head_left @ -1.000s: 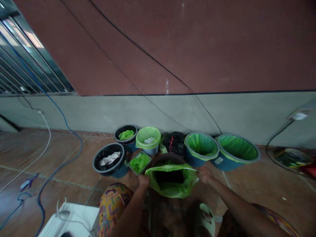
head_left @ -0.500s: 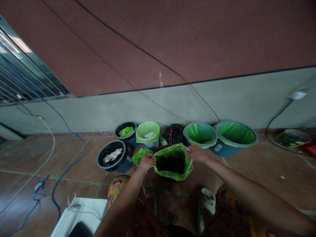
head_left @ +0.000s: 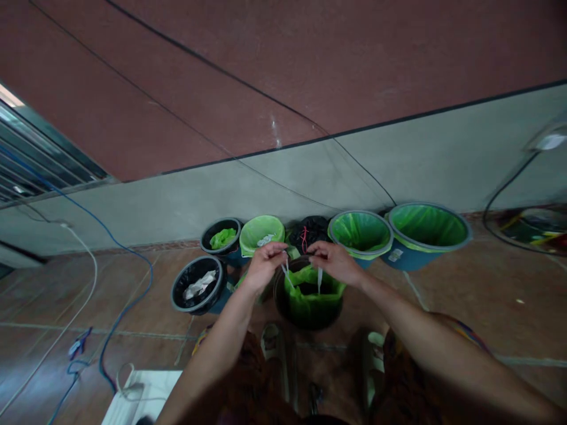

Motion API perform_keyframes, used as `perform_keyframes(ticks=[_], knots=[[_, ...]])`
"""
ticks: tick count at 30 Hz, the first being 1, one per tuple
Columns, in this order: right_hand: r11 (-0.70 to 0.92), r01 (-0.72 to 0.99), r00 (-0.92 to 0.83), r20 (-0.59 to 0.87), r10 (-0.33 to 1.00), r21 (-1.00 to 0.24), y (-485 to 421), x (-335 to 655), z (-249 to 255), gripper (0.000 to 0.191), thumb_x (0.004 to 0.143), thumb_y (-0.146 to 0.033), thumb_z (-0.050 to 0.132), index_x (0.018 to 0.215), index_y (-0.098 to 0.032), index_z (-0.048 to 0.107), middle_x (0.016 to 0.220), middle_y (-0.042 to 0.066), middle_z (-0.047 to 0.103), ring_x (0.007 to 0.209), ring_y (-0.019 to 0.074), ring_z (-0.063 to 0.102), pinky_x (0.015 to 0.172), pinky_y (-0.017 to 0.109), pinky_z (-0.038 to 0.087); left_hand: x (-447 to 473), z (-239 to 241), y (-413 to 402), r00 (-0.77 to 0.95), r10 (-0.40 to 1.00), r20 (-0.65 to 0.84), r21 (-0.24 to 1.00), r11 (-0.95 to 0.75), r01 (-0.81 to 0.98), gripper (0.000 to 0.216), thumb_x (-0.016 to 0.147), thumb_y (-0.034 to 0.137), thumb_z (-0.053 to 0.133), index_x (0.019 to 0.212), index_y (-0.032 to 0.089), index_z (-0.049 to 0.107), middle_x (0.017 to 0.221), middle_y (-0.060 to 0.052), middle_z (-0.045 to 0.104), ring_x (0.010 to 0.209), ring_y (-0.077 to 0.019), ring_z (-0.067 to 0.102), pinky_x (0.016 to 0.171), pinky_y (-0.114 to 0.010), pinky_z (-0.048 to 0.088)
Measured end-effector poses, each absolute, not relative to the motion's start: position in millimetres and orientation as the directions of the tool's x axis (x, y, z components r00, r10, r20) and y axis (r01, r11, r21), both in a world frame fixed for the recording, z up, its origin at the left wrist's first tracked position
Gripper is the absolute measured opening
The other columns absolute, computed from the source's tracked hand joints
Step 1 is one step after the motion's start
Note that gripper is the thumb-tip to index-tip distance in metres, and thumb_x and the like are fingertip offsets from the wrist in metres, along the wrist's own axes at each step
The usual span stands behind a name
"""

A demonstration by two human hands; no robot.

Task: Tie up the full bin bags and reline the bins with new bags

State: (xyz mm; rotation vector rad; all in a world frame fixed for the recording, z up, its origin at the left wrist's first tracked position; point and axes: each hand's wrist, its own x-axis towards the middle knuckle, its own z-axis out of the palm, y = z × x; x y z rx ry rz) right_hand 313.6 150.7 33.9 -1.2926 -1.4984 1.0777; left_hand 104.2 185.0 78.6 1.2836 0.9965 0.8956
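Observation:
A dark brown bin stands on the floor between my feet, with a green plastic bag hanging into it. My left hand and my right hand are raised just above its far rim, both pinched shut. A thin pale strip of the bag dangles from each hand. The hands are close together, a hand's width apart. Just behind them lies a tied black bag with a red string.
Along the wall stand two blue bins with green liners, a pale green-lined bin and two black bins. Blue and white cables trail over the tiled floor at left. A white box lies near my left knee.
The green bag, held wide open before, has been lowered into the brown bin. My hands rose and came together above its rim, pinching the bag's strips. The view tilted.

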Motion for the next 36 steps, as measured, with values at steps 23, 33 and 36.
perform_keyframes(ticks=[23, 33, 36], knots=[[-0.167, 0.159, 0.173, -0.139, 0.975, -0.973, 172, 352, 14, 0.028, 0.072, -0.024, 0.067, 0.099, -0.016, 0.069, 0.068, -0.001, 0.065, 0.048, 0.0094, 0.050, 0.049, 0.025, 0.044, 113, 13, 208, 0.189, 0.966, -0.176, 0.969, 0.136, 0.204, 0.014, 0.066, 0.015, 0.062, 0.080, 0.018, 0.062, 0.061, 0.007, 0.050, 0.057, -0.0098, 0.049, 0.060, -0.023, 0.043], [0.032, 0.267, -0.170, -0.015, 0.985, -0.963, 161, 333, 19, 0.023, 0.083, -0.024, 0.058, 0.102, -0.020, 0.070, 0.090, 0.004, 0.076, 0.087, 0.0181, 0.070, 0.079, 0.030, 0.054, 155, -4, 197, 0.592, 0.805, 0.034, 0.993, -0.096, 0.073, 0.072, 0.064, 0.014, 0.073, 0.134, 0.017, 0.055, 0.125, -0.008, 0.065, 0.106, -0.0200, 0.062, 0.095, -0.032, 0.047], [0.061, 0.381, -0.106, 0.022, 0.994, -0.923, 161, 337, 20, 0.027, 0.088, -0.029, 0.054, 0.108, -0.020, 0.069, 0.098, 0.006, 0.076, 0.091, 0.0193, 0.070, 0.082, 0.032, 0.054, 166, -15, 192, 0.654, 0.753, -0.074, 0.996, 0.027, 0.083, 0.039, 0.075, 0.024, 0.068, 0.112, 0.014, 0.065, 0.093, -0.003, 0.070, 0.071, -0.0113, 0.059, 0.069, -0.023, 0.047]])
